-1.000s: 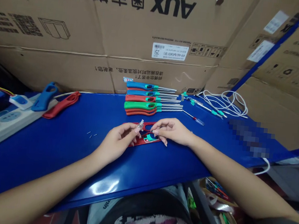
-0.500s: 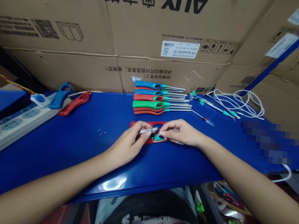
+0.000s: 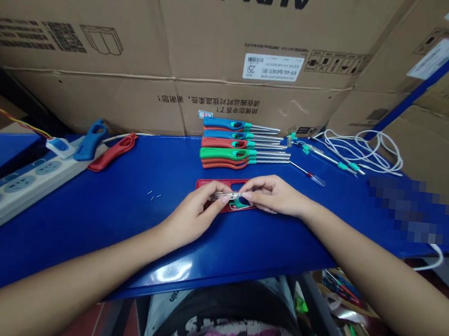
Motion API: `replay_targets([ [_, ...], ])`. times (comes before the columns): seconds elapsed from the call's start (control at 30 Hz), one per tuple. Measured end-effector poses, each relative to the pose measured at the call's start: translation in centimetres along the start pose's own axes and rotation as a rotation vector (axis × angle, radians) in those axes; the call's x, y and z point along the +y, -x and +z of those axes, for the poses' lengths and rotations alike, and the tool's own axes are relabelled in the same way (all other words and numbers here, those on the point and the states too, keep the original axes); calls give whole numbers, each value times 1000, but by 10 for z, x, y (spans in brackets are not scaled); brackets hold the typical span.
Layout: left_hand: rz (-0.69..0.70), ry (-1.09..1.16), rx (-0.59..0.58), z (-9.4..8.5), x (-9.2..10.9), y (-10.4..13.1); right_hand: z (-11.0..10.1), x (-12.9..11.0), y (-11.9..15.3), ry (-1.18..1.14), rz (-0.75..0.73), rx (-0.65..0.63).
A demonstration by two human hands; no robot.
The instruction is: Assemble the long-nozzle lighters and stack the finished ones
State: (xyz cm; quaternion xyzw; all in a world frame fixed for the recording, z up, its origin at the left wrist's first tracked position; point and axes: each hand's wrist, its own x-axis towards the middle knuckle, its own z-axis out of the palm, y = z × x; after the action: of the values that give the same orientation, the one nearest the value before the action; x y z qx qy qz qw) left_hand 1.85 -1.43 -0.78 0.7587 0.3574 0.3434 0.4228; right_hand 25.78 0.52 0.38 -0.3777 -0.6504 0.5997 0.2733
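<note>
My left hand pinches a small clear part between thumb and fingers. My right hand has its thumb and forefinger closed at the right end of that clear part. Below both hands lies a red lighter shell with a green piece and a thin white wire in it, partly covered by my fingers. Behind the hands several lighters with blue, red, green and orange handles are stacked, their metal tubes pointing right.
Left of the hands lie small screws. A power strip, a blue handle shell and a red one are farther left. A screwdriver and white cable lie right. Cardboard stands behind.
My right fingertips have come together with the right end of the clear part, where a small gap showed before. The view has shifted slightly.
</note>
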Motion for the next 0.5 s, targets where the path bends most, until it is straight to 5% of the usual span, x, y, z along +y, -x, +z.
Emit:
replay_targets([
  [0.5, -35, 139, 12, 3, -6, 2, 5, 8, -3, -43, -69, 60],
])
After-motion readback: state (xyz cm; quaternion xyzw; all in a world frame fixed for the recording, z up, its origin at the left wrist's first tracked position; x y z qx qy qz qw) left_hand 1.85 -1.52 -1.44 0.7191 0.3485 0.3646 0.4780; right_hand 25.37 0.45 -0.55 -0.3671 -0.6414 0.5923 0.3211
